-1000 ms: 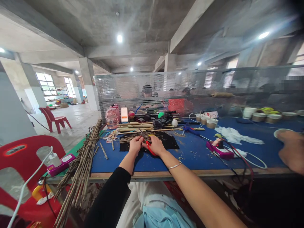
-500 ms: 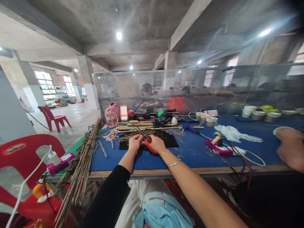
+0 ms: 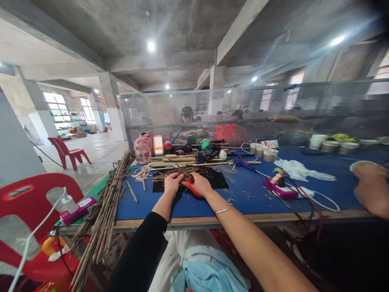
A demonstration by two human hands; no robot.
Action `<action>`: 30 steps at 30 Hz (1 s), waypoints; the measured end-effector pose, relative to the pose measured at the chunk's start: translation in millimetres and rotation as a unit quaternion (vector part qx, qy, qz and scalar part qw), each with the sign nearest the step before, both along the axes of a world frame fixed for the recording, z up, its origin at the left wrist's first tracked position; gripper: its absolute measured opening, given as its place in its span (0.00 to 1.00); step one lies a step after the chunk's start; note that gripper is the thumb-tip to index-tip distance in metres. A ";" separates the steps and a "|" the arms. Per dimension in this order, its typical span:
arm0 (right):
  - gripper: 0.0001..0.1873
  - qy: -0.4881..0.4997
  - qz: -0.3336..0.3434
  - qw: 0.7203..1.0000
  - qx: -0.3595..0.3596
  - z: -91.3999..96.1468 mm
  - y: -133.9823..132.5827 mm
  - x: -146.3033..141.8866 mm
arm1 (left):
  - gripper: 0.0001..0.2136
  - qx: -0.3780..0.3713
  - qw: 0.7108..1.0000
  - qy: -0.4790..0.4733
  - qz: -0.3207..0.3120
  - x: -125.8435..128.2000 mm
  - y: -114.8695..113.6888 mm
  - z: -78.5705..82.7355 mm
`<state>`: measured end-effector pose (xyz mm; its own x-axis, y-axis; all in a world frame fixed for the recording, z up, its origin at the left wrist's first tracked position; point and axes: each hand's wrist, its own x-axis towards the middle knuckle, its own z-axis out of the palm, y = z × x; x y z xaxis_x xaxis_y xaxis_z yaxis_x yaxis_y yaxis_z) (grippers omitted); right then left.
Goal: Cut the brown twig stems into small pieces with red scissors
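Observation:
My right hand [image 3: 199, 184] is closed around a pair of red-handled scissors [image 3: 193, 188], whose blades point up and to the left. Right beside it, my left hand [image 3: 173, 182] has its fingers pinched together near the blades; whatever is between them is too small to make out. Under and behind both hands lies a black cloth [image 3: 217, 178] with thin brown twigs [image 3: 162, 174] spread across it. A few short cut stick pieces [image 3: 132, 192] rest on the blue table to the left.
A long bundle of dry sticks [image 3: 106, 215] overhangs the table's left edge. Bamboo rods [image 3: 173, 164], a pink bottle [image 3: 143, 149] and a blue glue gun [image 3: 243, 164] lie behind. At right are a purple power strip [image 3: 281, 190], white plastic [image 3: 296, 170] and another person's arm [image 3: 372, 188].
The scissor blades look slightly more closed than before. Both hands stay in nearly the same place, and the view has shifted very little.

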<state>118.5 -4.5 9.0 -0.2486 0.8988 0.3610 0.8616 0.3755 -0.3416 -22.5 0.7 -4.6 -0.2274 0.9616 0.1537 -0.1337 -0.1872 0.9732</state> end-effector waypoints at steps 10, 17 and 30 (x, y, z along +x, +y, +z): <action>0.29 -0.002 -0.033 0.999 -0.017 3.9 -1.5 -0.7 | 0.20 0.011 0.996 -0.081 -0.032 1.2 0.8 1.1; 0.29 -0.015 -0.036 0.999 -0.027 0.6 3.0 0.8 | 0.18 -0.018 0.999 -0.035 0.022 0.0 -0.6 1.9; 0.32 0.007 -0.002 1.000 -0.011 -2.0 2.6 0.3 | 0.12 0.006 0.998 -0.066 -0.006 -0.7 7.3 -5.1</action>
<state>118.8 -1.9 7.0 -0.2395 0.9078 0.3442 0.8582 0.3638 -0.3621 -23.2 8.0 -9.6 -0.2340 0.9629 0.1343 -0.2622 -0.1955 0.9450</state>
